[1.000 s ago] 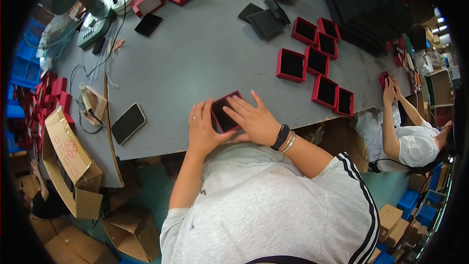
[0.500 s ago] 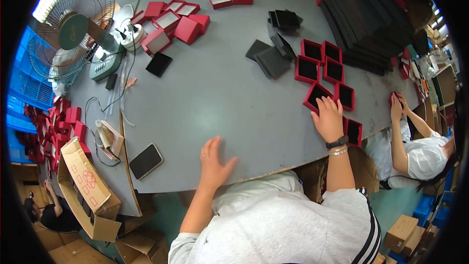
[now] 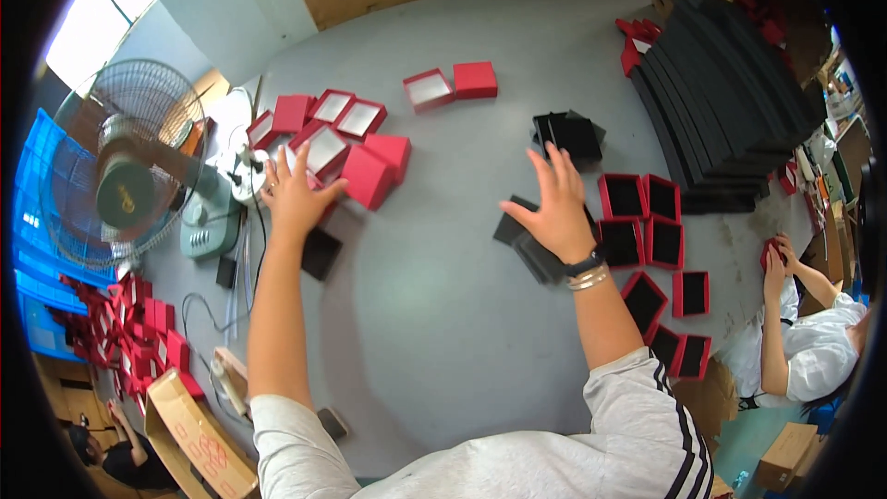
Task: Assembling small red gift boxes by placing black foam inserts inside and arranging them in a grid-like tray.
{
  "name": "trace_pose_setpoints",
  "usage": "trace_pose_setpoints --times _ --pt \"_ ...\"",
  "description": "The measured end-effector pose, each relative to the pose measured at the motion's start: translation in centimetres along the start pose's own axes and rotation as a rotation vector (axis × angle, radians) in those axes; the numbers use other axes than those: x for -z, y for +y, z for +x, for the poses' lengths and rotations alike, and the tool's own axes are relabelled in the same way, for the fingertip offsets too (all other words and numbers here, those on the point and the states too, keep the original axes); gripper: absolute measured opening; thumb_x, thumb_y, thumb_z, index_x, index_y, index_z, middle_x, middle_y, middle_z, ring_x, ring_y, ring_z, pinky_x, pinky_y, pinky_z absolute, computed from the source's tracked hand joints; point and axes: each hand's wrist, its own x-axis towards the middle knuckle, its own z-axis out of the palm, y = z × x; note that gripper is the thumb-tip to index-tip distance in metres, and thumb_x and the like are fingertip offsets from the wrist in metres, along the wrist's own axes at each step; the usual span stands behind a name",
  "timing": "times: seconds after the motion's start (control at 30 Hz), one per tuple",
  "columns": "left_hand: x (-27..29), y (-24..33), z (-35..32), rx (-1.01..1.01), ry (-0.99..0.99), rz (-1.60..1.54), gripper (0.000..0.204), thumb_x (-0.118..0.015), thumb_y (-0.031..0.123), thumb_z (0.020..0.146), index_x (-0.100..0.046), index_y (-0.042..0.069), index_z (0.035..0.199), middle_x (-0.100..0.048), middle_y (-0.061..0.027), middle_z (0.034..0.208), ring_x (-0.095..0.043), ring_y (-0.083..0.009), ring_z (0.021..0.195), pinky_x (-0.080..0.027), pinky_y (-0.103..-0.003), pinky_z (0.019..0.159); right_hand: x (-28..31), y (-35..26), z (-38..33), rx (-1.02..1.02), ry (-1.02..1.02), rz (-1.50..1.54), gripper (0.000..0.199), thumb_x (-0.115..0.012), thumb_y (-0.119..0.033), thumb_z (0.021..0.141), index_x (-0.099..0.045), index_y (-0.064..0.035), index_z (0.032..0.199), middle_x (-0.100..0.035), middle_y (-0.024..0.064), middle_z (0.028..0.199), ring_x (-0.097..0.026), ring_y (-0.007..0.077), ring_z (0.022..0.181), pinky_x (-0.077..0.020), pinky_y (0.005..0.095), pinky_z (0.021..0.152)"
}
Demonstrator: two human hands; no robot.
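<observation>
Left hand [image 3: 297, 198]: fingers spread at the red box pile [image 3: 370, 176] — whether touching, cannot tell.
Right hand [image 3: 560, 212]: spread, nothing gripped, over the black pads [image 3: 578, 135] — apparently laid within easy reach.
Black-filled boxes [image 3: 621, 243]: clustered right of the pads, open side up, probably to stay separate from the pile.

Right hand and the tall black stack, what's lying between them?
In the head view, open black-lined red boxes lie between the right hand and the tall black stack.
</observation>
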Motion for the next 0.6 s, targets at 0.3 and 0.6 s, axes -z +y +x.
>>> trace_pose_setpoints --times 0.3,0.6 --pt "-9.5 -5.0 10.2 0.035 -0.252 -0.482 0.093 -0.072 0.065 0.078 -0.035 0.027 0.155 -0.03 -0.017 0.159 -0.034 -0.0375 0.145 -0.026 -0.056 0.117 -20.3 -2.7 24.0 -0.245 -0.369 0.076 0.065 -0.056 -0.064 0.09 -0.051 -0.0277 0.144 -0.033 0.0173 0.159 -0.019 0.0458 0.149 -0.0141 0.0672 0.116" --pt "-2.7 -3.2 5.4 -0.386 -0.765 -0.457 0.063 -0.074 0.048 0.084 -0.061 0.011 0.134 -0.068 -0.0165 0.116 -0.066 -0.0321 0.107 -0.05 -0.038 0.095 -18.1 -6.0 21.2 0.208 -0.795 -0.168 0.05 -0.065 -0.056 0.089 -0.062 -0.0243 0.127 -0.056 0.0188 0.129 -0.05 0.0351 0.128 -0.0416 0.0538 0.103"
